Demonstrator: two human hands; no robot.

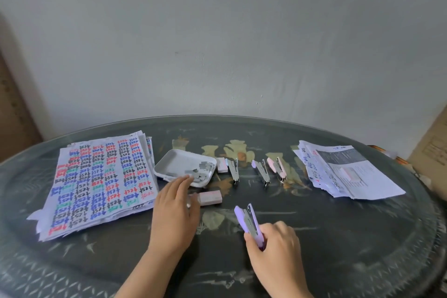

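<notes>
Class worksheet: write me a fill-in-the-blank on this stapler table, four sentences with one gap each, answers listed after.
1. The right hand grips a stapler whose plastic body is ___ in colour.
2. The white tray holds loose strips of ___.
3. Beyond it, ___ more open staplers lie in a row on the table.
4. The stack of sheets handwritten with "test" lies to the ___ of the tray.
Missing words: purple; staples; three; left.
</notes>
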